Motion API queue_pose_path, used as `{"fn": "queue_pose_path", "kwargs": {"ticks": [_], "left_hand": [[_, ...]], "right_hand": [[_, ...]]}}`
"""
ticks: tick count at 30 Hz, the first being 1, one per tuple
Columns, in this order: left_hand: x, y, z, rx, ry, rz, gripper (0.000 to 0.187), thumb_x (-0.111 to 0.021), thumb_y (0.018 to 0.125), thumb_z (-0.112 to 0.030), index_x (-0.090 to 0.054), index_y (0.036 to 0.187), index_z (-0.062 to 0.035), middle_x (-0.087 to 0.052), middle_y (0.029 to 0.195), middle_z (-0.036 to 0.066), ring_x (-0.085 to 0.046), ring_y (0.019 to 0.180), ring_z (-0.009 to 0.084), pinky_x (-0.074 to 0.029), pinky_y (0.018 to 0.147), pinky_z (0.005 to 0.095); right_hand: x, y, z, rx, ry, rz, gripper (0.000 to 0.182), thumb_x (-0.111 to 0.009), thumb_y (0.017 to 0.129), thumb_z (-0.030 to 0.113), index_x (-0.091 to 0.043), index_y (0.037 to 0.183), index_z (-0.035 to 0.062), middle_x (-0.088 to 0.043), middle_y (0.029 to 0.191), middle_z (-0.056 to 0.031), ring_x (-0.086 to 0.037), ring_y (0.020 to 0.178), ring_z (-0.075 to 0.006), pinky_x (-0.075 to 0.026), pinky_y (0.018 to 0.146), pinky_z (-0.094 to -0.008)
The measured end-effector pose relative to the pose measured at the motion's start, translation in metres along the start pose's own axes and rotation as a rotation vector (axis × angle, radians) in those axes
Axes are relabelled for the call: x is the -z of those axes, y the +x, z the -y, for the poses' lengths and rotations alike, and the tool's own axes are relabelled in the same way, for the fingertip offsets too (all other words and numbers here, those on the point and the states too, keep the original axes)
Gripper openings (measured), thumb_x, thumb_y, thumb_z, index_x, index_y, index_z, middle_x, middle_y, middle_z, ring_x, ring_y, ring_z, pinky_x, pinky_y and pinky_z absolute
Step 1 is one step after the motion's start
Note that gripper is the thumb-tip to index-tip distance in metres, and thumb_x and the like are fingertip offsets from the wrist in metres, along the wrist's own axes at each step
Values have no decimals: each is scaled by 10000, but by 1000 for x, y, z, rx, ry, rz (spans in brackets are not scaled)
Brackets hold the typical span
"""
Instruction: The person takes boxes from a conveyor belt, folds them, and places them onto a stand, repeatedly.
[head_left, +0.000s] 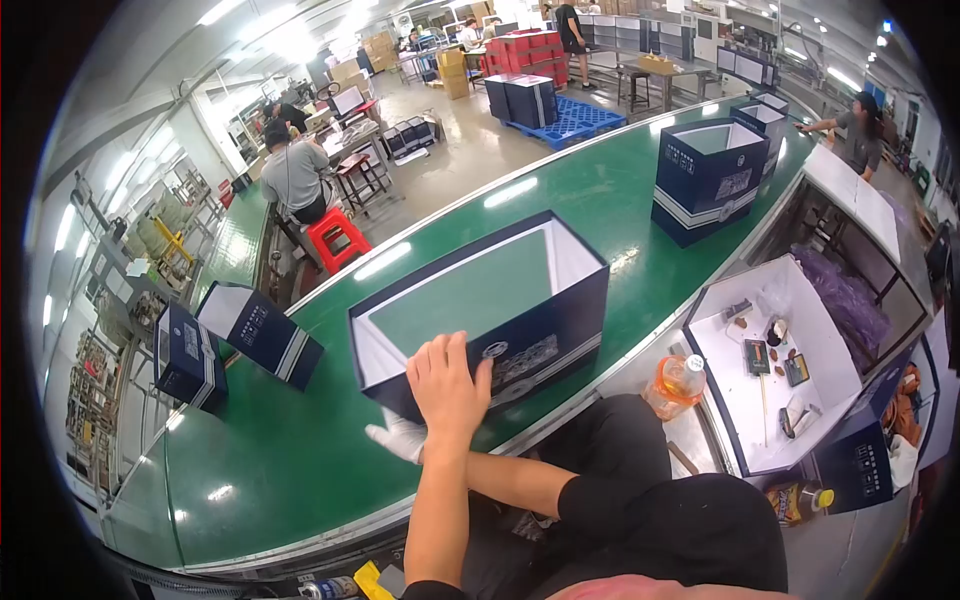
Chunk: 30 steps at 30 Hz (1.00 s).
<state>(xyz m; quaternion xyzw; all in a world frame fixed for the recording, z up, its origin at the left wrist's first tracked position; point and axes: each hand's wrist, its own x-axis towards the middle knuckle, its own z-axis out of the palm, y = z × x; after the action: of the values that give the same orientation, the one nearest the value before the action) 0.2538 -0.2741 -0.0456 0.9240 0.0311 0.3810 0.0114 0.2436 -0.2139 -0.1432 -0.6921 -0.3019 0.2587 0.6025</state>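
Note:
A large dark blue box point(545, 345) with white inner walls and printed markings stands on the green conveyor belt point(290, 480) in front of me. Green shows through its open top. My left hand point(446, 385) is bare and lies over the near wall, its fingers bent at the rim and its thumb against the printed outside. Below it, my right hand point(402, 436), in a white glove, is at the box's lower left corner with its visible fingers stretched out. My right forearm crosses beneath the left one, which hides part of the glove.
Two blue boxes point(262, 335) stand at the left. More blue boxes point(705, 180) are farther up the belt. At my right are a white-lined box of small items point(765, 420), an orange drink bottle point(675, 385) and a yellow-capped bottle point(800, 500). Other people work farther off.

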Motion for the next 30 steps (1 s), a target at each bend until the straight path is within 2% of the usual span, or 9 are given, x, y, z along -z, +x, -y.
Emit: {"fn": "queue_pose_path", "kwargs": {"ticks": [3, 6, 8, 10, 13, 16, 21, 26, 30], "left_hand": [[24, -45, 4, -19, -189, 55, 532, -697, 734, -250, -562, 1229, -106, -468, 1359, 135, -462, 1206, 334, -324, 1029, 456], [33, -129, 37, 222, -1016, 469, 390, -699, 736, -205, -634, 1081, -34, -569, 1228, 164, -537, 1121, 330, -409, 965, 412], [73, -145, 28, 210, -1429, 750, 372, -682, 752, -182, -654, 1082, -12, -571, 1247, 191, -543, 1137, 310, -422, 959, 380], [93, -139, 10, -221, -1976, 723, 391, -648, 783, -283, -649, 1079, -26, -567, 1260, 186, -527, 1165, 298, -379, 1007, 425], [114, -80, -37, -946, -2506, 246, 466, -447, 918, -524, -621, 907, -92, -569, 1037, 137, -466, 1108, 359, -307, 968, 600], [89, -98, -22, -1617, -1219, -197, 608, -315, 930, -614, -617, 872, -90, -559, 1037, 130, -427, 1122, 403, -151, 1002, 687], [90, -149, -36, -369, -1725, 789, 573, -340, 928, -576, -625, 872, -82, -573, 1028, 124, -448, 1091, 389, -187, 979, 650], [112, -154, -59, -229, -1892, 969, 537, -365, 926, -537, -632, 872, -75, -587, 1019, 118, -468, 1059, 374, -223, 956, 613], [126, -154, -37, -234, -1984, 965, 509, -385, 924, -507, -638, 872, -68, -598, 1012, 113, -484, 1033, 362, -252, 937, 583]], "right_hand": [[37, 11, -56, 148, -15, -365, 600, -520, 904, 336, -375, 1427, 81, -460, 1377, -210, -474, 1213, -379, -367, 1034, -407], [124, 32, -100, 221, -196, -947, 573, -526, 889, 310, -414, 1408, 95, -519, 1323, -224, -540, 1142, -388, -417, 996, -416], [180, 24, -112, 174, -264, -1075, 564, -528, 884, 301, -427, 1402, 100, -538, 1305, -228, -562, 1119, -391, -434, 983, -419], [229, 7, -108, -70, -239, -743, 527, -514, 884, 303, -479, 1356, 70, -557, 1306, -183, -556, 1149, -344, -433, 992, -386], [269, -16, -85, -247, -287, -366, 494, -492, 885, 334, -560, 1270, 32, -600, 1276, -118, -561, 1162, -294, -438, 993, -348], [271, -40, -76, -171, -485, -216, 496, -478, 887, 371, -592, 1231, 32, -628, 1238, -98, -579, 1131, -295, -445, 984, -345], [282, -52, -97, -349, -827, 125, 460, -468, 905, 377, -616, 1200, 56, -638, 1223, -88, -591, 1104, -296, -451, 973, -349], [261, -49, -104, -320, -741, 60, 445, -502, 900, 386, -633, 1180, 66, -653, 1194, -91, -605, 1082, -294, -464, 955, -349], [240, -58, -91, -370, -884, 229, 456, -475, 876, 379, -633, 1192, 90, -643, 1212, -93, -596, 1091, -306, -462, 951, -373]]}}
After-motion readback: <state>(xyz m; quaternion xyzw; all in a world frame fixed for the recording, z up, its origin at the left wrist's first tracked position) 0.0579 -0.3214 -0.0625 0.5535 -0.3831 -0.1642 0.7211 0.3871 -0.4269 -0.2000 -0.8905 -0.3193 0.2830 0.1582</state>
